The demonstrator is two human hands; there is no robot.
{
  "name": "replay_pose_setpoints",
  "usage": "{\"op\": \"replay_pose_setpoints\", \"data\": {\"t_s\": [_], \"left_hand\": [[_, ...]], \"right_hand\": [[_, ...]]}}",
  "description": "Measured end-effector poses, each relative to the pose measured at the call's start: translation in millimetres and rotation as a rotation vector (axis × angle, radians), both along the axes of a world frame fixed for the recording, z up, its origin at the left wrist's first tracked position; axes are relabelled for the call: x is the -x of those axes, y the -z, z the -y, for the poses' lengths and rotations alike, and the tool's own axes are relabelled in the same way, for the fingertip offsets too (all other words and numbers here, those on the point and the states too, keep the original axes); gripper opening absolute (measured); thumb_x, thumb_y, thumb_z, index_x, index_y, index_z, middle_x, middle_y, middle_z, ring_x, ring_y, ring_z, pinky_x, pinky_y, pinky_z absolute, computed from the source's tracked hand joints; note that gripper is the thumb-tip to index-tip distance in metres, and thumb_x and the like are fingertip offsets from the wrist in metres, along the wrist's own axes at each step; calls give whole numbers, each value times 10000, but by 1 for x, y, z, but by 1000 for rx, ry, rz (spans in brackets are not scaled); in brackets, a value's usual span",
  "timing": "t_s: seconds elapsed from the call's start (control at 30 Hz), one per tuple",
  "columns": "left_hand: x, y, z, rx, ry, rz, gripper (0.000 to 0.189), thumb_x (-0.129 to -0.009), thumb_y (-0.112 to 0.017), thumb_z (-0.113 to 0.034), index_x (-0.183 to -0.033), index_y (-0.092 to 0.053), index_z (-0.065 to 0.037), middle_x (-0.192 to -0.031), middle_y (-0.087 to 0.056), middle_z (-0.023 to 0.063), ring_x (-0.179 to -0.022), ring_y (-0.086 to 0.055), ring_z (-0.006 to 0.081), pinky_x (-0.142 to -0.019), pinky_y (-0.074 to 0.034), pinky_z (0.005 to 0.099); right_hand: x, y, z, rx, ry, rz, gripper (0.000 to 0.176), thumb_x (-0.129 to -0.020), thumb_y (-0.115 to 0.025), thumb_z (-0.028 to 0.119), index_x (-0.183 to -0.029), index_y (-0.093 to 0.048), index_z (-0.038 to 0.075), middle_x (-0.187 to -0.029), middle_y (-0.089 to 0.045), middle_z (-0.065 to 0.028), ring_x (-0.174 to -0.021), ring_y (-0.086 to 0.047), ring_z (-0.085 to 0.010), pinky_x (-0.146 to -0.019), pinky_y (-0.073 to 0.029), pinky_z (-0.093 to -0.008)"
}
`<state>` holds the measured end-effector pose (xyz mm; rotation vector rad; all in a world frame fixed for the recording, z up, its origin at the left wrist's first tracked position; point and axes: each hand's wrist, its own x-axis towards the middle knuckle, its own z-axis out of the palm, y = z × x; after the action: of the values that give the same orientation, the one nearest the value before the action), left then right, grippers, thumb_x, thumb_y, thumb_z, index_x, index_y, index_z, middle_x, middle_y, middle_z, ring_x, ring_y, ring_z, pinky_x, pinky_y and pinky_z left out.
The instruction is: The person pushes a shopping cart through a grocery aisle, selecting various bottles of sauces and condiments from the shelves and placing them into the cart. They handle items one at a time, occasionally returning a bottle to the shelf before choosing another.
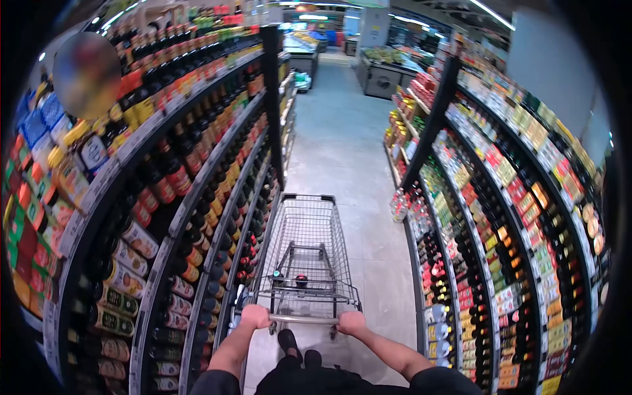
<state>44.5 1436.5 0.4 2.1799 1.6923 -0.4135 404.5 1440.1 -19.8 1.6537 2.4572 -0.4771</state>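
Note:
A wire shopping cart [309, 227] stands in front of me in a store aisle, its basket holding no goods that I can see. My left hand [255, 316] is closed round the left end of the cart's handlebar [304, 320]. At the right end of the same bar, my right hand [352, 322] is wrapped round it too. Both forearms reach forward from dark sleeves. Below the bar, my dark shoes [289, 345] show on the floor.
Shelves of dark sauce bottles [174, 174] run close along the cart's left side. Another shelf of bottles and packets [500, 230] lines the right. Clear bottles [399, 205] stand at its near corner. Grey floor [336, 141] leads to produce stands [385, 76] farther off.

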Motion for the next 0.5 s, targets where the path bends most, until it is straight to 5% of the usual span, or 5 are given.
{"op": "replay_pose_setpoints", "data": {"t_s": [0.2, 0.5], "left_hand": [[7, 17, -32, -36, 10, 51, 319, -720, -613, -398, -898, -724, -157, -818, -701, 121, -801, -682, 324, -713, -547, 458], [4, 7, -74, -24, -24, 124, 279, -716, -635, -352, -827, -740, -118, -847, -714, 117, -800, -695, 295, -715, -554, 426]], "right_hand": [[9, -16, -31, 25, 14, 112, 252, -720, -590, 303, -875, -699, 137, -885, -705, -98, -820, -687, -282, -688, -548, -424], [5, -7, -74, -16, -12, 137, 232, -716, -585, 288, -842, -704, 133, -813, -692, -125, -766, -678, -310, -662, -546, -435]]}}
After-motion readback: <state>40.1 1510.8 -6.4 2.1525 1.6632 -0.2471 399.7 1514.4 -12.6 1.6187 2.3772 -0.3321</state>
